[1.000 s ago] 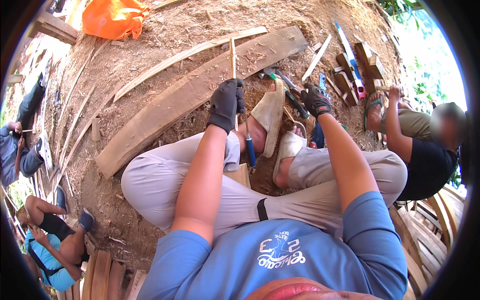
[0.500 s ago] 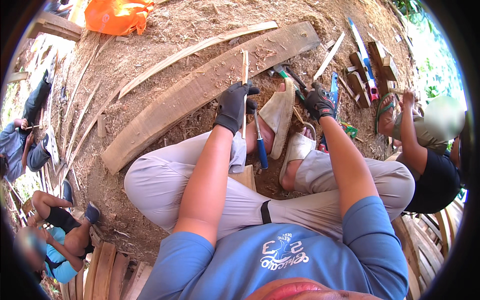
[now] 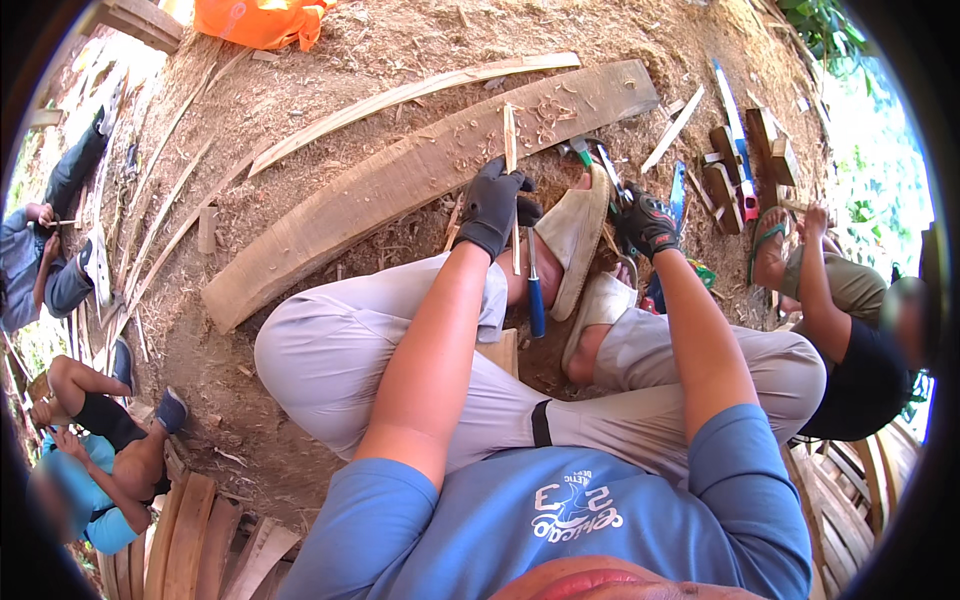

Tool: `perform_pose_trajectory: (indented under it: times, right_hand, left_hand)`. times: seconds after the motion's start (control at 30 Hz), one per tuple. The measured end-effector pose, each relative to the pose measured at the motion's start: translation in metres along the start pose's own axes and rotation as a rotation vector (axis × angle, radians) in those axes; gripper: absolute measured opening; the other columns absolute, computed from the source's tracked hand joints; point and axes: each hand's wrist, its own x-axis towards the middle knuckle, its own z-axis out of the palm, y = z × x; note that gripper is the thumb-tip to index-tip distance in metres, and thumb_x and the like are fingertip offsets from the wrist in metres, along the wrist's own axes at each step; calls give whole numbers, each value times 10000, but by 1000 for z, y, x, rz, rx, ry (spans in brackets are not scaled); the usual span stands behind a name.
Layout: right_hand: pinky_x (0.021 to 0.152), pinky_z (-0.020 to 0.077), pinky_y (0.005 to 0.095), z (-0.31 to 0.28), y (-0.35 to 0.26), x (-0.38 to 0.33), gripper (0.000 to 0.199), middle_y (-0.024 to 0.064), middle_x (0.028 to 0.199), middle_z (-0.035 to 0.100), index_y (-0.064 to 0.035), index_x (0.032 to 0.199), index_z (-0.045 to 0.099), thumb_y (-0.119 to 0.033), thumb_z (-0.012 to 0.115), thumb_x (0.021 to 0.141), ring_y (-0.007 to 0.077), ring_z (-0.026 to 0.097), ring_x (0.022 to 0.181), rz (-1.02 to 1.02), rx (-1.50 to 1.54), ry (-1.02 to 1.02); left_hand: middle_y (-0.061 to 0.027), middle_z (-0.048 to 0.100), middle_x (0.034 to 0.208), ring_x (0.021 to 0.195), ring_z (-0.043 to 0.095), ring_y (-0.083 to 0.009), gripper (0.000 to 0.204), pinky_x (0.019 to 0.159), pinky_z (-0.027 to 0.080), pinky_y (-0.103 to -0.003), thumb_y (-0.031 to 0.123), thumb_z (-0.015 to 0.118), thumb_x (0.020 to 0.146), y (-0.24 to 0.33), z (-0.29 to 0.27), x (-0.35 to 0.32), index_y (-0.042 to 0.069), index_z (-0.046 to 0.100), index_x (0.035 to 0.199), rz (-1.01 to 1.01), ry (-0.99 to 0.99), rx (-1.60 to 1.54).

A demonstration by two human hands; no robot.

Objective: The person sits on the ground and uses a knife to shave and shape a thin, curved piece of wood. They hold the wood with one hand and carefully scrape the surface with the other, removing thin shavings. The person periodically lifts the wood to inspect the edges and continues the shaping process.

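Observation:
My left hand [image 3: 492, 208], in a dark glove, is closed around a thin pale wooden strip [image 3: 510, 140] that stands upright through its grip. A blue-handled tool [image 3: 536, 305] with a slim metal shank hangs handle-down just below the same hand; its upper end is hidden by the fingers. My right hand [image 3: 648, 222], also gloved, is closed beside my right foot. A shiny metal tool [image 3: 609, 168] reaches up and left from its fingers, its kind unclear. Close to that tool lies a green tool part [image 3: 579, 150].
A broad curved plank [image 3: 400, 200] covered with shavings lies ahead, with a long pale strip [image 3: 410, 92] beyond it. A blue saw-like tool [image 3: 735, 130] and wooden blocks [image 3: 720, 185] are at right. People sit at both sides. An orange bag [image 3: 260, 22] is far left.
My right hand has come slightly down and now has the shiny metal tool slanting from it. My left hand keeps the wooden strip. The whole view has shifted a little.

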Motion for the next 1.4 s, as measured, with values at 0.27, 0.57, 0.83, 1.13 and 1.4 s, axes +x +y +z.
perform_pose_trajectory:
  times: [0.27, 0.57, 0.83, 1.13, 1.4]
  right_hand:
    - [1013, 527, 498, -6, -12, -5, 543, 264, 1280, 677, -121, 1375, 586, -372, 696, 906, 425, 660, 1199, 73, 41, 0]
    - [812, 532, 474, -197, 3, -19, 285, 199, 995, 672, -59, 1230, 562, -111, 500, 957, 391, 679, 942, -284, -349, 53]
    - [822, 555, 434, -242, -52, -125, 322, 173, 1051, 722, -87, 1329, 615, -216, 613, 1034, 311, 721, 929, -444, 75, 428]
    - [758, 571, 436, -235, -82, -116, 171, 179, 978, 733, -11, 1126, 656, -144, 633, 1021, 373, 722, 890, -895, 37, 394]
    - [753, 566, 455, -219, -86, -101, 191, 185, 1001, 706, 4, 1143, 647, -137, 615, 1019, 381, 706, 871, -864, 113, 364]
  left_hand:
    - [53, 433, 667, 462, 373, -67, 286, 421, 327, -255, 308, 475, 1080, 16, 6, -14, 109, 638, 1205, 8, -230, -273]
    - [90, 348, 648, 481, 303, -43, 370, 419, 261, -240, 389, 435, 1126, 48, 15, -46, 89, 623, 1232, 8, -587, -388]
    - [83, 412, 687, 514, 369, -56, 391, 479, 334, -228, 457, 420, 1119, 59, 36, -76, 132, 635, 1146, -91, -570, -510]
    - [61, 425, 635, 455, 386, -46, 437, 428, 336, -228, 356, 357, 1141, 73, 41, -94, 30, 584, 1324, 50, -598, -339]
    - [51, 460, 668, 446, 398, -39, 358, 411, 337, -220, 315, 375, 1136, 73, 47, -92, 30, 558, 1251, -87, -727, -564]
